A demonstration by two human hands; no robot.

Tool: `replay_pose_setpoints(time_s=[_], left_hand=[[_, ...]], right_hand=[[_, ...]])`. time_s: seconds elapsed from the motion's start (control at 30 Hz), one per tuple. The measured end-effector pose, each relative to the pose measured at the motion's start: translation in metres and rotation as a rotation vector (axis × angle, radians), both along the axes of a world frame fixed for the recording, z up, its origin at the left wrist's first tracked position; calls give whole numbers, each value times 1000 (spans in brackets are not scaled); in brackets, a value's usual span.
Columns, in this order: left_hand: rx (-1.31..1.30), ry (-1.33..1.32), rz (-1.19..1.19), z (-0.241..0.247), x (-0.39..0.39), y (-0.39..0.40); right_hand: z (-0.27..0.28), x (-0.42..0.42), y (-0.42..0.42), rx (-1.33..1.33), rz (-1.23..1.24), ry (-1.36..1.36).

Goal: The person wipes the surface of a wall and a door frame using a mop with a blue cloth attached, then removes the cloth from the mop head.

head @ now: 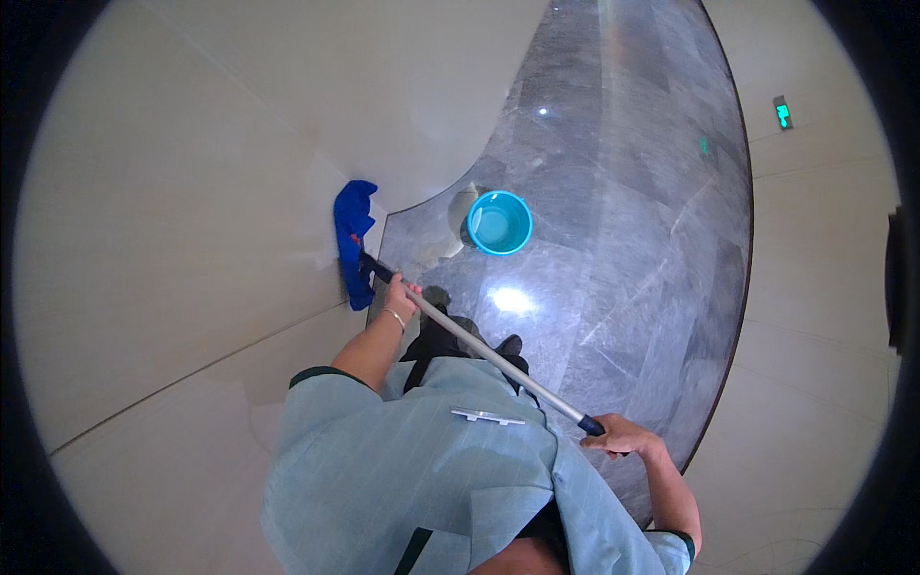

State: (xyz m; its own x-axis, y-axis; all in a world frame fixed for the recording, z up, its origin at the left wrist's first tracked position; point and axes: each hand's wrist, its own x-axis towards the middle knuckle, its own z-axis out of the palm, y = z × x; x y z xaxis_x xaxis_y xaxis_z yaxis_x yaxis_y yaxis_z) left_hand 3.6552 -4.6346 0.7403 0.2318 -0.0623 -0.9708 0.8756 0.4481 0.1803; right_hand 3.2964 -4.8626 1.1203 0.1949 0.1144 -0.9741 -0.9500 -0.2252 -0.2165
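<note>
A flat mop with a long metal pole [480,346] runs diagonally across the front of my body. My left hand [402,296] is closed around the pole close to the mop head. Around the dark grip at the other end, my right hand [619,435] is closed, out to my right. The mop head, covered by a blue cloth [353,244], lies against the pale wall panel at my left, above the floor edge. A turquoise plastic bucket [499,223] stands on the floor ahead of me, and it seems to hold some water.
Pale wall panels [187,215] rise on the left and curve round ahead. The grey marble-look tile floor [618,237] bends away between them and the right wall [805,273]. A lit green sign [783,113] is on that wall. Wet-looking patches [442,251] lie beside the bucket.
</note>
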Motion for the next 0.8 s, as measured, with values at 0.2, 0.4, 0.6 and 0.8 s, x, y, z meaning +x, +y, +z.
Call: replay_pose_setpoints(time_s=[0.2,0.4,0.6,0.8], left_hand=[[-67,-85,-88,17,-38,-37],[-227,-138,-90,109,-92,-134],[-345,-216,-202,189,-132,-220],[-581,-355,-349,215,-182,-267]], right_hand=[[-66,-101,-30,-572,345,-290],[-145,-145,-75,-906,534,-200],[-173,-165,-134,-657,795,54],[-164,-148,-164,-820,283,-545]])
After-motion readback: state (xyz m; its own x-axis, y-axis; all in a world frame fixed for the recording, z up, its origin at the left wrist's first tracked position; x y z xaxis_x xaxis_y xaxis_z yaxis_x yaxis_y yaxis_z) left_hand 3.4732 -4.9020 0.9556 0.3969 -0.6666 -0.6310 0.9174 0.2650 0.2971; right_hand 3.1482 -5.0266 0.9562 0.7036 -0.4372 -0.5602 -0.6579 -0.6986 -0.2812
